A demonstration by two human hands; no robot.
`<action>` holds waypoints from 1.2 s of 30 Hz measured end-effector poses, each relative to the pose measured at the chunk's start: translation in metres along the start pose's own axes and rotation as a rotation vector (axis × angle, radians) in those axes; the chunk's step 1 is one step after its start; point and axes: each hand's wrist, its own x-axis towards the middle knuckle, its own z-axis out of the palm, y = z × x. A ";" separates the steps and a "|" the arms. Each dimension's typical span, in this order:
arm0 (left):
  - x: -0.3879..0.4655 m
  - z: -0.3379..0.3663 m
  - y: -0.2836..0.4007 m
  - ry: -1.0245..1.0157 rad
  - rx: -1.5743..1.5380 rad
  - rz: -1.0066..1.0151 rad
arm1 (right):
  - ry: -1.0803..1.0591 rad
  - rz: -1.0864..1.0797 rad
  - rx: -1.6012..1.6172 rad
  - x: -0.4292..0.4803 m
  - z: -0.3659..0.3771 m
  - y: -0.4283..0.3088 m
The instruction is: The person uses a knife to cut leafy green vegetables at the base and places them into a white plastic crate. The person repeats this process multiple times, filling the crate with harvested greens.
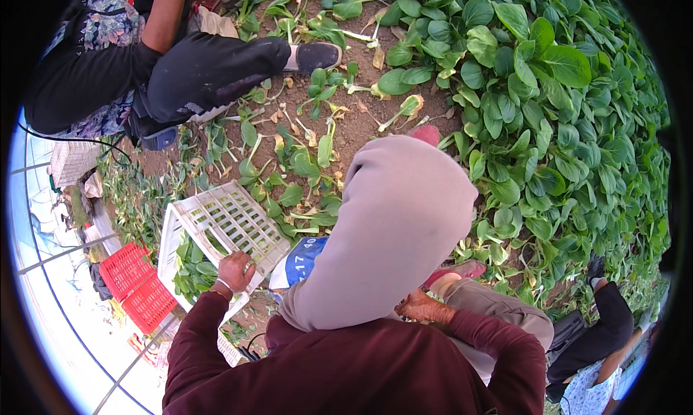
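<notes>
My left hand (pixel 236 271) grips the rim of a white plastic crate (pixel 233 212), which is tilted and holds leafy greens (pixel 196 269). Its thumb and fingers close over the slatted side near an opening. Low beside my bent knee, my right hand (pixel 425 307) is partly hidden by my trouser leg and sleeve; whether it holds something cannot be told. A blue and white printed sack (pixel 304 263) lies between the crate and my leg.
Dense bok choy plants (pixel 563 128) grow on the right. Loose plants and yellowed leaves litter the soil (pixel 357 114). Another person's shoe (pixel 314 56) is ahead at upper left; a further person (pixel 601 334) is at lower right. A red crate (pixel 135 288) stands left, another white crate (pixel 74 161) beyond.
</notes>
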 end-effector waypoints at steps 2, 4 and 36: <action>0.001 -0.006 0.006 -0.007 0.024 0.005 | 0.179 0.216 0.041 -0.027 -0.017 -0.009; 0.000 -0.005 0.007 -0.001 0.034 0.005 | 0.385 0.092 0.045 -0.046 -0.032 -0.009; 0.027 0.033 -0.073 0.830 -1.688 -0.962 | 0.970 -0.373 0.386 -0.086 -0.162 0.033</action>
